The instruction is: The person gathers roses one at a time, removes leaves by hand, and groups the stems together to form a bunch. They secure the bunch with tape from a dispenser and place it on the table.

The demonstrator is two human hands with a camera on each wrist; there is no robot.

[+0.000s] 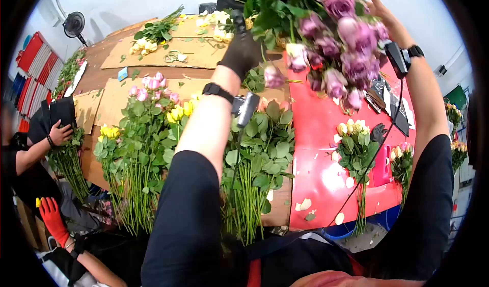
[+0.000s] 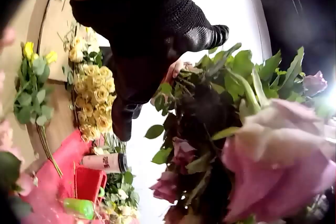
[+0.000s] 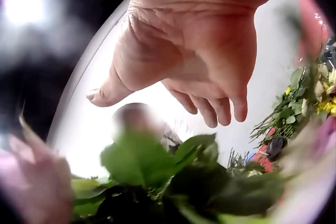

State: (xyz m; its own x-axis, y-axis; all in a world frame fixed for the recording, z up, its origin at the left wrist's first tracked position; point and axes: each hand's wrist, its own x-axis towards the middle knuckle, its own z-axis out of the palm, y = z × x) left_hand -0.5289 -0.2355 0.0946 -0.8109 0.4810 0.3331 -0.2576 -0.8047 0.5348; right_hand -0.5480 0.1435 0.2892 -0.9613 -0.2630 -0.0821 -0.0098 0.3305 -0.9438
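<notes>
A big bunch of purple roses with green leaves is between the two hands at the top of the head view. The left hand, in a black glove, is at its left side; in the left wrist view this hand has its thumb spread and its fingers extended. The bare right hand is at the bunch's right side, and in the right wrist view this hand shows an open palm and loosely bent fingers above leaves. Whether either hand touches the bunch, I cannot tell.
Pink roses, yellow roses and leafy stems lie on cardboard at left and centre. Cream roses and a black glove lie on the red cover. Another person's red-gloved hand is at lower left.
</notes>
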